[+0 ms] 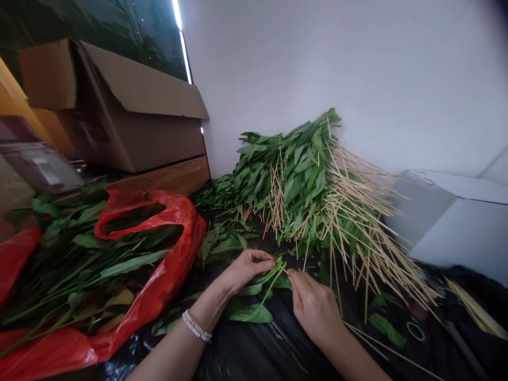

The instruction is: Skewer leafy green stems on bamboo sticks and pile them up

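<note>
My left hand (pixel 254 266) is closed in a pinch at the cut ends of a few green leaf stems (pixel 274 273). The broad leaves (pixel 250 312) on these stems hang down toward me over black plastic. My right hand (pixel 315 301) is closed too, thumb and fingers pressed together just right of the stems. A thin tan stick shows at its fingertips; most of it is hidden. Beyond my hands, a heap of leaf bunches (pixel 305 159) leans against the wall, with many thin tan sticks (pixel 357 211) poking out to the right.
On the left, a red plastic bag (pixel 186 248) lies open, full of long leafy stems (pixel 115 259). An open cardboard box (pixel 159 137) stands behind it on a wooden ledge (pixel 170 177). At right are a white box (pixel 464 227) and a roll of tape (pixel 415 331).
</note>
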Available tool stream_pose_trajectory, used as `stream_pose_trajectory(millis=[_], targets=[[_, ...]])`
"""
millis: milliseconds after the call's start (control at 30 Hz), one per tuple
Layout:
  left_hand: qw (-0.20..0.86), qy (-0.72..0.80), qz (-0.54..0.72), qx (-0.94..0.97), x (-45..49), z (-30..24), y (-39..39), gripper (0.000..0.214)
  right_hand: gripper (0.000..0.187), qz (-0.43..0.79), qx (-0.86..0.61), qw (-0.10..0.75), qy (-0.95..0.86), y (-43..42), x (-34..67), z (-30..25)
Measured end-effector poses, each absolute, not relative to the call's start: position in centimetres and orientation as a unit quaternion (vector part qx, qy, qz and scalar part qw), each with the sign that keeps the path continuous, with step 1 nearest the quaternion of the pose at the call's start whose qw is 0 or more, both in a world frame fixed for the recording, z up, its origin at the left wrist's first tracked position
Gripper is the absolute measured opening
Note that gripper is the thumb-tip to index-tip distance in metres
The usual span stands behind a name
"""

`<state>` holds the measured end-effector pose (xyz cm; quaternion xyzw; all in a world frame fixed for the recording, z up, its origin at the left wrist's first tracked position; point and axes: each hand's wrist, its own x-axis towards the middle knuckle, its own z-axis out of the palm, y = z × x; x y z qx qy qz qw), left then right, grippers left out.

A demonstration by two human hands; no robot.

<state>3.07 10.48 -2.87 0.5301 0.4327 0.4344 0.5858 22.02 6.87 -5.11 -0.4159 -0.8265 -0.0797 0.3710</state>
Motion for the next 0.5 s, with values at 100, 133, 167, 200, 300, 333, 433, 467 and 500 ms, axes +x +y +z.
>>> stream_pose_trajectory(millis=[100,133,167,200,300,333,433,467,500], targets=[[0.533,0.45,0.472,0.54,1.9,-2.2,10.9,0.037,0.025,-0.081,-0.413,0.378,-0.824,6.8,22.1,-4.9],[0.502,0.466,0.495,0.536,1.3,-2.0,11.1,0.038,0.025,-0.08,-0.411,0.383,-0.823,6.7,22.2,-4.9],[0.463,0.488,0.517,0.53,0.6,-1.9,11.4,0.039,0.024,-0.079,-0.409,0.387,-0.822,6.7,22.2,-4.8],[0.419,0.513,0.535,0.524,0.0,-1.8,11.7,0.039,0.024,-0.077,-0.408,0.39,-0.822,6.7,22.2,-4.8],[0.293,0.573,0.549,0.532,-1.7,-2.1,12.4,0.034,0.023,-0.074,-0.405,0.392,-0.823,6.6,22.2,-4.8],[0.265,0.586,0.539,0.545,-2.1,-2.4,12.6,0.031,0.023,-0.075,-0.405,0.391,-0.823,6.6,22.2,-4.8],[0.212,0.605,0.482,0.597,-2.4,-3.0,12.7,0.019,0.023,-0.082,-0.407,0.392,-0.821,6.7,22.2,-4.8],[0.202,0.606,0.467,0.612,-2.2,-3.1,12.7,0.016,0.023,-0.086,-0.408,0.393,-0.82,6.8,22.2,-4.8],[0.197,0.604,0.456,0.624,-2.0,-3.0,12.5,0.014,0.023,-0.091,-0.409,0.394,-0.818,6.8,22.3,-4.8]])
